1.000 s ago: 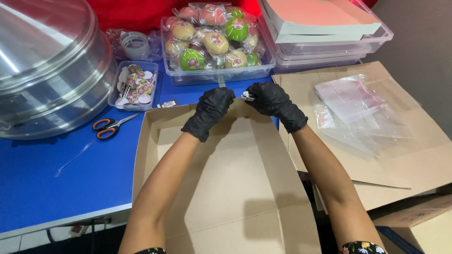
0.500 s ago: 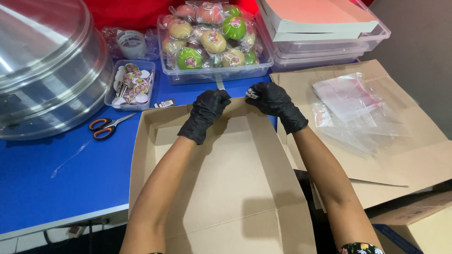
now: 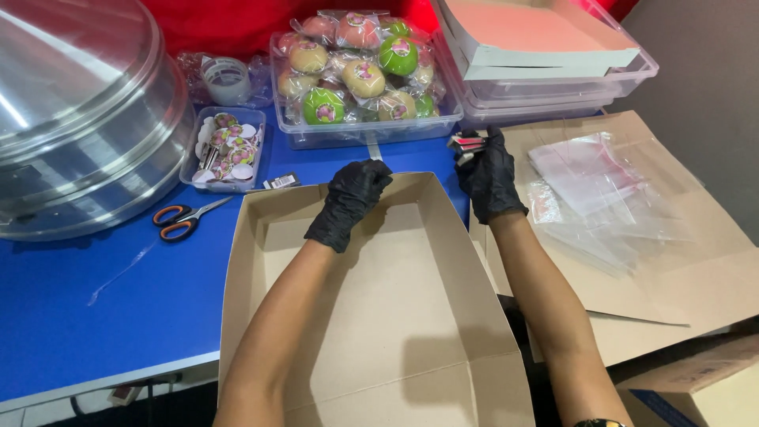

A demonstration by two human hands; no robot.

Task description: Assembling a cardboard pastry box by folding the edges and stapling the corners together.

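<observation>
An open brown cardboard box (image 3: 395, 316) lies on the blue table (image 3: 95, 316) in front of me. My left hand (image 3: 352, 198), in a black glove, grips the top edge of the box's far wall near its middle. My right hand (image 3: 490, 178), also gloved in black, is just beyond the box's far right corner and off the cardboard. It is closed around a small red and silver stapler-like tool (image 3: 466, 143). Both forearms reach over the box.
A large metal dome lid (image 3: 71, 119) fills the far left, with orange-handled scissors (image 3: 186, 220) beside it. Behind the box are a sticker tray (image 3: 225, 150), a tape roll (image 3: 225, 79), a clear tub of wrapped round items (image 3: 364, 75) and stacked containers (image 3: 545, 55). Clear plastic bags (image 3: 601, 198) lie on flat cardboard (image 3: 696, 261) at the right.
My right hand has drawn away from the middle of the box's far wall to the right, taking the small tool with it. My left hand stays on that wall.
</observation>
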